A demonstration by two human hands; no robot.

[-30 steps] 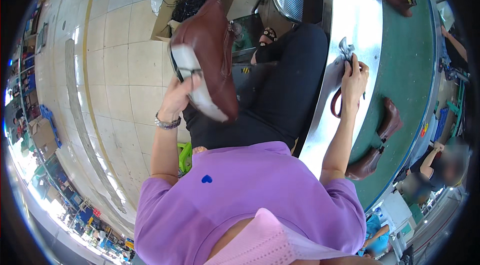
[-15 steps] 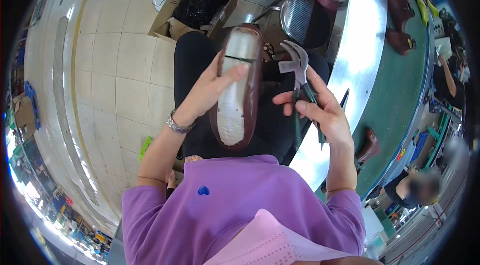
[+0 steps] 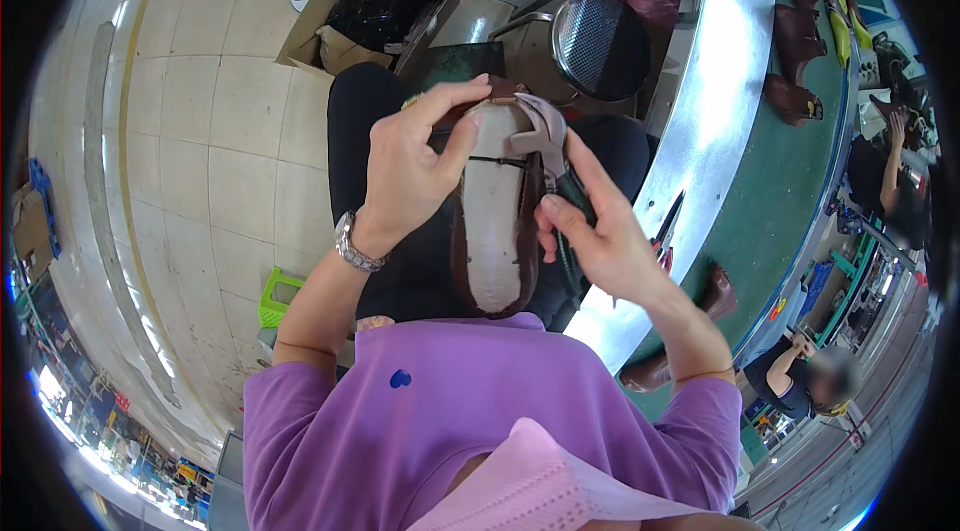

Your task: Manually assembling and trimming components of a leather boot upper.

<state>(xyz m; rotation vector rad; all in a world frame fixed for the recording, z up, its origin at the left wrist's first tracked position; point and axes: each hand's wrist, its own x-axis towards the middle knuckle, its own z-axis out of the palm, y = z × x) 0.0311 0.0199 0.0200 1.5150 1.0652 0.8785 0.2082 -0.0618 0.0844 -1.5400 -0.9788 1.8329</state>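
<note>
A brown leather shoe upper on a last point(image 3: 494, 221) lies sole side up above my lap, its pale insole showing and a dark band crossing it. My left hand point(image 3: 412, 159) grips its far end, thumb at the insole's edge and fingertips over the tip. In my right hand point(image 3: 605, 239) are shoemaker's lasting pincers point(image 3: 545, 136) with green handles. Their metal jaws rest at the far right rim of the upper; whether they pinch the leather I cannot tell. My right fingers are wrapped round the handles and partly hide them.
A cardboard box point(image 3: 300, 41) of black cords stands on the floor at far left, near a round metal stool point(image 3: 600, 46). Right of me runs a shiny metal ledge point(image 3: 715, 121) beside a green bench point(image 3: 790, 201) with brown shoes point(image 3: 795, 101). Co-workers sit beyond.
The pincers have moved left and onto the far end of the shoe, and their handles have come closer together. My left hand has shifted up to the tip. The shoe has moved slightly right and nearer.
</note>
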